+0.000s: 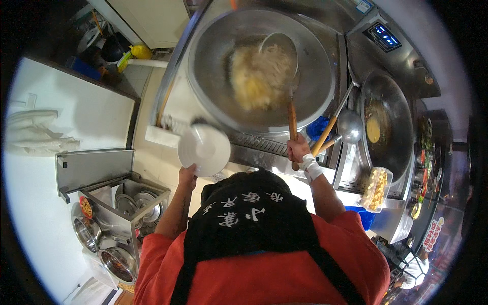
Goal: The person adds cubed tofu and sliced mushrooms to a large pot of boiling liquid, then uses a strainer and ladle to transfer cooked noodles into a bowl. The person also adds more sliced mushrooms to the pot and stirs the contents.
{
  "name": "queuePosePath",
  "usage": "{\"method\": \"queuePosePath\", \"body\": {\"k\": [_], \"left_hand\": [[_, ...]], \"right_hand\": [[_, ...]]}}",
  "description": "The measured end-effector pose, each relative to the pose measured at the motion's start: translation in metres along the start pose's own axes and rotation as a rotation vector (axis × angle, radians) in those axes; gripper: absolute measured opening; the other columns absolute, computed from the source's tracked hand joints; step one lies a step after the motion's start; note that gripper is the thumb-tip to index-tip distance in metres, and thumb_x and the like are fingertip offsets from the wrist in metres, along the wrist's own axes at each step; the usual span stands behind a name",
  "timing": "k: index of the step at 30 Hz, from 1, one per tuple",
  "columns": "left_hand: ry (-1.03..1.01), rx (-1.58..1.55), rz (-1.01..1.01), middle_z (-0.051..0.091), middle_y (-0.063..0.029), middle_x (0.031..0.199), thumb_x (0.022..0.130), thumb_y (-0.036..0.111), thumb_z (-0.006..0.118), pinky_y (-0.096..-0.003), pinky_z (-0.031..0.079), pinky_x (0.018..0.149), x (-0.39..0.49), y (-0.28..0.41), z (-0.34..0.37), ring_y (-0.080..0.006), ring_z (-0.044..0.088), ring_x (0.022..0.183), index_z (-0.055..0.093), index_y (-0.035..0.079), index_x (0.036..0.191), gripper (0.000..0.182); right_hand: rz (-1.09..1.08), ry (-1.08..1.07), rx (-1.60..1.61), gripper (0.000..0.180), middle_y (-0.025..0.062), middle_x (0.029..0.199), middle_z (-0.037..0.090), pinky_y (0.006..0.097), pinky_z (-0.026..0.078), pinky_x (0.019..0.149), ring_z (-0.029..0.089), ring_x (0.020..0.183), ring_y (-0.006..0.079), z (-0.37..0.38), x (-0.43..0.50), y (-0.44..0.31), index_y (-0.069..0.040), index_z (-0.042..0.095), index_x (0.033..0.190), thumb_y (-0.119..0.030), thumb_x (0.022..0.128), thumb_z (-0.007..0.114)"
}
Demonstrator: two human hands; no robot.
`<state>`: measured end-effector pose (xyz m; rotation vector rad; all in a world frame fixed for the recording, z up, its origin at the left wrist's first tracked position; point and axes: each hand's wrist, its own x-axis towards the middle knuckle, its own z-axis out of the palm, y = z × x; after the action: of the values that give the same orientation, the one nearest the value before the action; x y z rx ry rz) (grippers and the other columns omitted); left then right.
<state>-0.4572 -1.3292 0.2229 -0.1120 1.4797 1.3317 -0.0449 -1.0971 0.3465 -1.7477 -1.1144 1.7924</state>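
Note:
My right hand [299, 149], with white tape around the wrist, is closed on the wooden handle of a large skimmer [292, 114]. The skimmer's round head lies over pale, blurred food [259, 76] in a big steel wok [213, 49]. My left hand [188, 176] grips the near edge of a white plate [204, 150], which is held beside the wok's lower left rim. Its inner face looks up and seems bare.
At the right, a ladle [349, 126] lies beside a second wok [400, 152] holding yellow liquid. A plastic container of yellow pieces [377, 190] stands on the near edge. Steel bowls [118, 264] and a metal rack [106, 217] are at lower left. A person [413, 270] is far right.

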Motion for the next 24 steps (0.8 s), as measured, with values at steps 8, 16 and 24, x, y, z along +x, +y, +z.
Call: {"method": "queuePosePath", "body": {"k": [8,16,24], "left_hand": [[-0.020,-0.017,-0.047,0.064,-0.0152,0.118,0.091,0.002,0.061,-0.0397,0.058,0.084,-0.004,0.008,0.002,-0.0283,0.067,0.100,0.050,-0.003,0.132,0.042],[-0.007,0.011,-0.001,0.065,-0.0153,0.111,0.089,0.004,0.062,-0.0386,0.059,0.080,0.001,0.005,0.000,-0.0275,0.067,0.095,0.052,-0.005,0.127,0.041],[-0.037,0.006,-0.009,0.064,-0.0117,0.108,0.088,0.004,0.063,-0.0375,0.057,0.078,0.001,0.005,-0.001,-0.0254,0.066,0.092,0.052,-0.003,0.127,0.041]], "right_hand": [[-0.320,0.393,-0.753,0.048,0.0329,0.113,0.064,0.0509,0.049,0.094,0.060,0.110,0.0499,-0.044,0.012,0.017,0.001,0.046,0.127,-0.014,0.084,0.060],[-0.316,0.436,-0.915,0.046,0.0324,0.108,0.065,0.0546,0.053,0.085,0.063,0.100,0.0514,-0.074,0.023,0.017,-0.003,0.042,0.132,-0.015,0.089,0.055],[-0.160,0.495,-1.155,0.048,0.0268,0.121,0.066,0.0482,0.055,0.090,0.066,0.106,0.0438,-0.102,0.076,-0.013,-0.010,0.043,0.142,-0.017,0.095,0.045]]}}
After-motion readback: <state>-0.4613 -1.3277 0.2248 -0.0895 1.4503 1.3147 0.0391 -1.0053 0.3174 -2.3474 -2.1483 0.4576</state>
